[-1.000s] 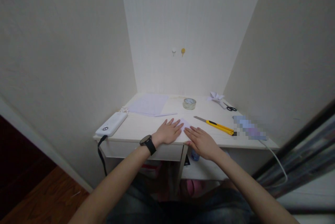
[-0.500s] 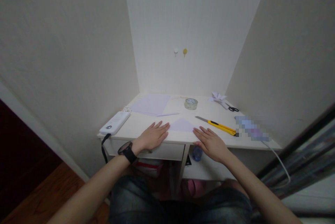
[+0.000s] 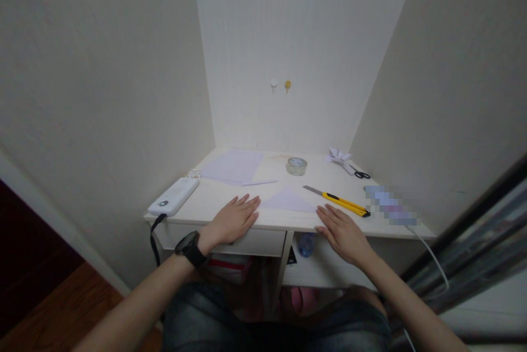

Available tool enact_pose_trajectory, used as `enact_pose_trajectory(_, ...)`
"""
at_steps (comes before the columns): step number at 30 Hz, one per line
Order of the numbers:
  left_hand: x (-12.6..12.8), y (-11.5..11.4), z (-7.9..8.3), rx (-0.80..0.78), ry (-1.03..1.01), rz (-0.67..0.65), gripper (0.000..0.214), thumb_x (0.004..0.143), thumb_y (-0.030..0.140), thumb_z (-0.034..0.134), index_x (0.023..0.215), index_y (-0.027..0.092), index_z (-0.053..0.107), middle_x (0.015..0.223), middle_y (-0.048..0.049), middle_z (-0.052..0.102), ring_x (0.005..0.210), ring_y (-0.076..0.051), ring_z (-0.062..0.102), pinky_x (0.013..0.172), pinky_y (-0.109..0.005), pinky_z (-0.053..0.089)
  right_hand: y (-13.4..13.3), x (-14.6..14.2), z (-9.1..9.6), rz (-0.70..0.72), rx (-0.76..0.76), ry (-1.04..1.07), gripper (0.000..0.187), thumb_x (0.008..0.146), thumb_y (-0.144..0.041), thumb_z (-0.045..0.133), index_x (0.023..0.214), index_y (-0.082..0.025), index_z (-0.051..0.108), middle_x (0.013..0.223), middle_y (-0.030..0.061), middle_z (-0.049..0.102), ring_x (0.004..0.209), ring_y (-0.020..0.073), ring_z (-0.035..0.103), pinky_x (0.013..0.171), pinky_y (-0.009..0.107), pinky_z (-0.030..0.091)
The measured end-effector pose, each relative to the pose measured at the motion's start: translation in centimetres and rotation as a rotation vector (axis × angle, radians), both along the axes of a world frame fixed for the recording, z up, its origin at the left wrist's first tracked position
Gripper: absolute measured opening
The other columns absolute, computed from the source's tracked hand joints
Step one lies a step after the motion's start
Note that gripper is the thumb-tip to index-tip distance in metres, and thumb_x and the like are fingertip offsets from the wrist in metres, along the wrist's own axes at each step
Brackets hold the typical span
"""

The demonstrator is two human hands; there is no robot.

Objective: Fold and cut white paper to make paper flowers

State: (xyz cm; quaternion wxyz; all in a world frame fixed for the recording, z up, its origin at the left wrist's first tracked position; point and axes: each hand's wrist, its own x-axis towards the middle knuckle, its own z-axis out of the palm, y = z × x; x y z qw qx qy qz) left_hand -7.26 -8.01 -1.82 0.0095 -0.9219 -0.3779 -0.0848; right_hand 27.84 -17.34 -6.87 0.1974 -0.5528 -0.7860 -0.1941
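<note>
Left hand and right hand are lying flat, pinching nothing; paper triangle is sitting between, long near edge running left-right.

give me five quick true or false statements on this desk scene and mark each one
1. The lavender paper triangle lies between the left hand and the right hand. True.
2. The watch is on the right wrist. False: the black watch is on the left.
3. The black-handled scissors lie on the desk. True.
4. The blade is fully retracted. False: the yellow utility knife has its blade out.
5. One hand grips the tape. False: the tape roll sits untouched.
</note>
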Motion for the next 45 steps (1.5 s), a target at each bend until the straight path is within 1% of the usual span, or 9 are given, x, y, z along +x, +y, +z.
enact_pose_trajectory(5,3.5,-0.9,0.3,0.082,-0.048,0.009,0.06,0.103,0.042,0.024,0.152,0.01,0.035,0.159,-0.014,0.03,0.148,-0.027,0.026,0.12,-0.044,0.023,0.0,-0.5,0.2,-0.005,0.004,0.001,0.047,0.101,-0.039,0.041,0.138,-0.015,0.056,0.143,0.0116,0.057,0.136,0.0316,0.048,0.111,0.051,0.04)
enact_pose_trajectory(9,8.1,-1.0,0.6,0.077,-0.037,-0.138,0.057,0.103,0.046,0.022,0.153,0.022,0.035,0.161,-0.0091,0.028,0.149,-0.031,0.023,0.119,-0.055,0.019,0.2,-1.0,0.5,-0.016,-0.003,0.022,0.046,0.1,-0.038,0.042,0.136,-0.014,0.059,0.142,0.0119,0.057,0.137,0.0321,0.046,0.111,0.051,0.04)
enact_pose_trajectory(13,10.7,0.4,0.5,0.037,-0.015,0.019,0.065,0.101,0.053,0.024,0.152,0.015,0.036,0.159,-0.0213,0.027,0.148,-0.04,0.021,0.116,-0.061,0.019,0.2,-1.3,0.5,-0.016,0.004,0.03,0.047,0.1,-0.039,0.042,0.135,-0.012,0.059,0.142,0.0131,0.057,0.136,0.0324,0.047,0.111,0.051,0.041)
enact_pose_trajectory(19,9.9,2.2,0.6,-0.057,0.033,0.024,0.068,0.1,0.058,0.022,0.153,0.017,0.033,0.158,-0.021,0.031,0.147,-0.038,0.024,0.116,-0.054,0.023,0.5,0.7,1.1,-0.015,0.055,0.071,0.039,0.1,-0.032,0.041,0.119,-0.014,0.07,0.138,0.0129,0.061,0.133,0.0307,0.05,0.111,0.05,0.042)
enact_pose_trajectory(23,9.4,2.7,0.7,-0.051,-0.051,-0.015,0.073,0.096,0.063,0.034,0.152,0.014,0.035,0.151,-0.0216,0.041,0.141,-0.035,0.037,0.114,-0.05,0.028,2.7,3.0,3.2,-0.151,0.115,0.094,0.036,0.096,-0.026,0.043,0.111,-0.012,0.072,0.131,0.0163,0.065,0.131,0.0332,0.05,0.111,0.049,0.04)
enact_pose_trajectory(28,9.4,3.0,0.0,-0.008,-0.169,-0.024,0.073,0.093,0.062,0.046,0.149,0.015,0.039,0.144,-0.0186,0.05,0.133,-0.032,0.047,0.112,-0.046,0.034,5.0,3.9,5.3,-0.32,-0.062,0.08,0.035,0.095,-0.032,0.044,0.1,-0.012,0.073,0.106,0.0186,0.073,0.101,0.0321,0.066,0.093,0.045,0.048)
enact_pose_trajectory(33,9.4,2.9,-0.3,-0.002,-0.185,-0.037,0.073,0.092,0.061,0.049,0.15,0.017,0.039,0.154,-0.0179,0.039,0.142,-0.032,0.038,0.115,-0.048,0.031,5.7,3.9,4.8,-0.376,-0.174,0.112,0.042,0.096,-0.046,0.045,0.099,-0.017,0.074,0.103,0.0158,0.072,0.094,0.0313,0.065,0.075,0.038,0.049)
enact_pose_trajectory(37,9.4,2.7,-0.2,-0.001,-0.198,-0.06,0.07,0.093,0.058,0.051,0.149,0.019,0.041,0.157,-0.0157,0.035,0.144,-0.03,0.036,0.117,-0.045,0.03,6.3,4.5,3.7,-0.352,-0.136,0.1,0.039,0.096,-0.038,0.045,0.105,-0.014,0.074,0.101,0.0174,0.07,0.092,0.0291,0.064,0.079,0.038,0.048)
enact_pose_trajectory(45,9.4,2.8,-0.2,0.017,-0.254,-0.097,0.067,0.092,0.055,0.054,0.147,0.018,0.044,0.153,-0.0136,0.042,0.139,-0.027,0.042,0.116,-0.037,0.033,6.7,5.0,2.5,-0.108,-0.081,0.184,0.036,0.097,-0.037,0.047,0.115,-0.017,0.072,0.106,0.0139,0.069,0.098,0.0263,0.061,0.088,0.037,0.048)
